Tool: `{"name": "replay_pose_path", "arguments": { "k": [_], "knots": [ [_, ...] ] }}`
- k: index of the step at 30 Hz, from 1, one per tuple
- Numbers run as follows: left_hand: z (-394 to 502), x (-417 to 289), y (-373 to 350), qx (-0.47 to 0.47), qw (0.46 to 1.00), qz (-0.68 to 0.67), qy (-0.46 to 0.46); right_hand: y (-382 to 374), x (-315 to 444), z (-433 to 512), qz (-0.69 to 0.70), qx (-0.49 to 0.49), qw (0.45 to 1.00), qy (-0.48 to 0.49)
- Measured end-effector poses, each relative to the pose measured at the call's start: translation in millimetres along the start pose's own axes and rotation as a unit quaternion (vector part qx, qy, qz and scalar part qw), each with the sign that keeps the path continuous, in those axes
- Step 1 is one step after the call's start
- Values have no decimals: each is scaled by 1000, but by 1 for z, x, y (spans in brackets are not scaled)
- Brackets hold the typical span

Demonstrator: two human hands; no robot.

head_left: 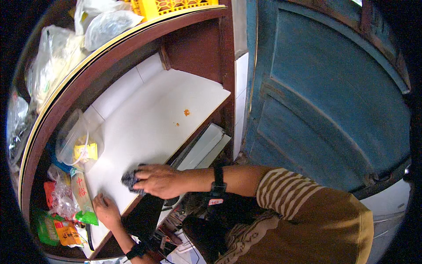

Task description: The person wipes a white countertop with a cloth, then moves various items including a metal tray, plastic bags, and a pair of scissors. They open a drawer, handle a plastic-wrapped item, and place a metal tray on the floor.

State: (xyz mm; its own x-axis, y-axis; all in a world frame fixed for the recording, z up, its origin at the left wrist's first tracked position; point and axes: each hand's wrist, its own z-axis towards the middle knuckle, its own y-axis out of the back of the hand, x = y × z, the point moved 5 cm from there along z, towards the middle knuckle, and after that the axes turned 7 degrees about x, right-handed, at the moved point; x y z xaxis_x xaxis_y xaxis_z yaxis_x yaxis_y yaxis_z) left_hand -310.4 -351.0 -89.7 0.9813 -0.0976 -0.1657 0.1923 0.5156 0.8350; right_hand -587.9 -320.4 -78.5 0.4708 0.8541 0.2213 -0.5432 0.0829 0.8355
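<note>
Bunched under the fingers of my right hand (161, 181) is a dark grey cloth (129, 180), pressed on the white shelf board (138, 138) close to its front edge. My left hand (107, 211) rests on the same board further left, its fingers curled and partly hidden from view. Just beside it lies a long clear packet (81, 191) with a green end and red writing. Orange-brown crumbs (187, 113) dot the board toward its right end, with a smaller patch nearer the front edge.
A clear plastic tub (74, 142) holding a yellow packet (86, 151) stands at the back left. Several bagged foods, including an orange packet (70, 233), crowd the left end. Overhead, the upper shelf carries plastic bags (54, 62) and a yellow crate (178, 6). A blue door (316, 89) stands right.
</note>
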Motion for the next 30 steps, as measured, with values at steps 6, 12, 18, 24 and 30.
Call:
{"name": "replay_pose_path", "arguments": {
  "k": [6, 12, 18, 24, 30],
  "knots": [
    [0, 5, 2, -2, 999, -39, 22, 29, -54, -14, -38, 97, 995, 11],
    [-2, 3, 1, -16, 999, -33, 21, 105, -241, -64, -174, 191, 931, -256],
    [0, -3, 3, -9, 999, -25, 27, 140, -359, -84, -196, 331, 809, -444],
    [3, -15, 10, -10, 1000, -13, 4, 162, -364, -54, -191, 177, 822, -507],
    [1, -18, 14, -25, 1000, 0, 8, 136, -371, -3, -212, 221, 813, -495]
  ]
}}
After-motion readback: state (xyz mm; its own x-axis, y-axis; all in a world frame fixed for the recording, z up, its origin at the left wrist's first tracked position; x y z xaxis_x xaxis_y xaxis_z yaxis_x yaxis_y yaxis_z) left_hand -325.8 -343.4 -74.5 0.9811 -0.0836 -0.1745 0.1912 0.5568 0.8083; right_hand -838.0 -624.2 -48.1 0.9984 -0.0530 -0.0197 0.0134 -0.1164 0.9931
